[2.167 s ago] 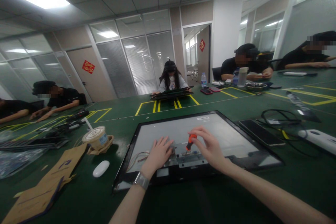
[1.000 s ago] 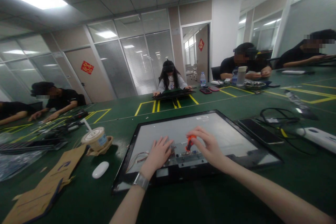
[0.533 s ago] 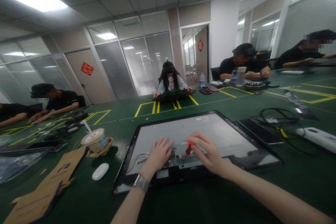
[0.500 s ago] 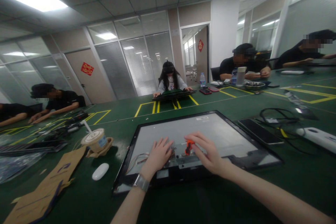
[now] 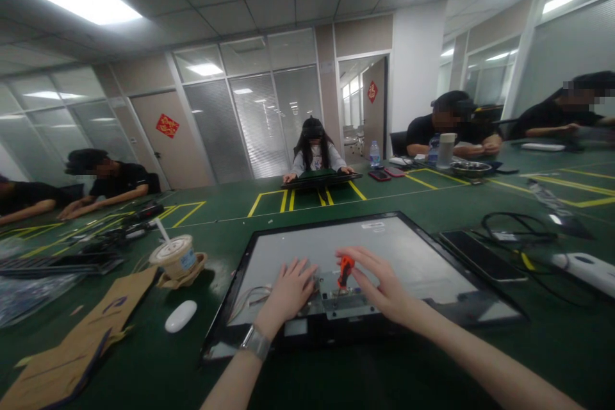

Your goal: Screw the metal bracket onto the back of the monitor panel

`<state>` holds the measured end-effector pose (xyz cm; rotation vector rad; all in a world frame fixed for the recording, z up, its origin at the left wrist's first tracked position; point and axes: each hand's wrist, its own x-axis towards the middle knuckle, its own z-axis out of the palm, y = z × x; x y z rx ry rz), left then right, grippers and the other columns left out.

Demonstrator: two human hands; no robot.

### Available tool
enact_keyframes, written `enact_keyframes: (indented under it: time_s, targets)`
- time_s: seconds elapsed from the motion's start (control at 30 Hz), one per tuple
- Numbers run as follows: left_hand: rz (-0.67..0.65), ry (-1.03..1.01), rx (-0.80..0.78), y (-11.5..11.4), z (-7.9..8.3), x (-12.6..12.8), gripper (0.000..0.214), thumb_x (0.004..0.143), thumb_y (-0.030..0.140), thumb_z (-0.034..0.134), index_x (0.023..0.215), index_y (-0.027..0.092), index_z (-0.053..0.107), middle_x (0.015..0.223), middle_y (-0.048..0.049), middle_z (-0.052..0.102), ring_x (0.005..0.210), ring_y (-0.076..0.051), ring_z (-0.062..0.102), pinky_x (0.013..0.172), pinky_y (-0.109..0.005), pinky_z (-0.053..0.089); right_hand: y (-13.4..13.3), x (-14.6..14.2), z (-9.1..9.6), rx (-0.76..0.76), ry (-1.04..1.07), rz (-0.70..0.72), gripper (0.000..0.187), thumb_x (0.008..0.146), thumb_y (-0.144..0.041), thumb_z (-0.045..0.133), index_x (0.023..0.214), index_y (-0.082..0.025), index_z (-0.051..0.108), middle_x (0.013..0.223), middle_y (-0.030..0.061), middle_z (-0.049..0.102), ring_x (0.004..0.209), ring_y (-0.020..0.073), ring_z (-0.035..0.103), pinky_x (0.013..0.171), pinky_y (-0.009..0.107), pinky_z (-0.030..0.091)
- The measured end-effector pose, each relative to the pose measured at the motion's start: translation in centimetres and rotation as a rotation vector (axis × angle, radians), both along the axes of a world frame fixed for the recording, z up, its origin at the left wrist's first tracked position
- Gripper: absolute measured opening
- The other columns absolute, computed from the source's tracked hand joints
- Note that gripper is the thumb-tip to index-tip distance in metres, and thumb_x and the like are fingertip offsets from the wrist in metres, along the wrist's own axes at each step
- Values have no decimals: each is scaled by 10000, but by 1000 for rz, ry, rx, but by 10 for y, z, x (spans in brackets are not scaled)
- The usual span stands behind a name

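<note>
Table: a smooth green top (image 5: 158, 365), marked with yellow tape on the far side.
Display panel: a flat, black-framed rectangle with a matte grey back (image 5: 327, 238), lying on the table at near centre.
Right hand: reaching in from the near right (image 5: 377, 278), wrist low over the panel, fingers bent forward, thumb and forefinger pinching the screwdriver's handle.
Left hand: palm down (image 5: 289, 291) on the panel's near left part, fingers slightly spread and pointing far, gripping nothing visible.
Metal plate: thin, silvery, with holes (image 5: 350, 309), at the panel's near middle, between the hands.
Screwdriver: a stubby orange-and-dark handle (image 5: 344, 272), nearly upright above the plate; whether its tip touches is too small to tell.
Watch: squarish, with a greyish band (image 5: 255, 341), around the left wrist.
</note>
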<state>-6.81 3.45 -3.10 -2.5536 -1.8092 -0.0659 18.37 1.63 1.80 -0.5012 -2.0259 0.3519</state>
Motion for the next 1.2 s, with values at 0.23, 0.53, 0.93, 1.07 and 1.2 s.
enact_keyframes:
  time_s: [0.23,0.53,0.93,1.07,1.2]
  targets:
    - [16,-58,-16,1,-1,-1,467,1010,343,346,1470,307,410,1579,-71,350,1458,-289,290,1164,-569,236,10,8,10,-8,57,-27,194,925,-241,617,1108,-226,681,964,65,725,901,199,698,824,306,563]
    - [34,-41,-38,1,2,1,471,1010,358,334,1474,318,407,1587,-51,337,1465,-278,275,1171,-549,231,6,4,0,-281,198,169,348,996,-288,483,1324,-223,583,1134,111,735,1061,237,703,921,414,560]
    - [23,-15,-40,5,-1,-2,471,1020,369,320,1483,319,389,1593,-52,321,1467,-289,264,1166,-565,234,8,5,2,-110,163,0,302,953,-237,544,1236,-225,649,1047,86,723,954,205,694,854,360,560]
    - [18,-20,-36,4,-1,-2,469,1025,377,308,1481,313,394,1591,-64,325,1467,-289,266,1165,-568,235,6,1,0,-163,185,40,332,952,-223,539,1273,-227,623,1078,90,731,960,205,706,873,367,562]
    - [17,-20,-30,4,-2,-2,466,1025,373,314,1480,315,395,1589,-63,329,1463,-299,273,1163,-574,238,6,-1,1,-138,233,-45,231,899,-253,636,1118,-222,703,921,56,716,833,191,697,794,335,580]
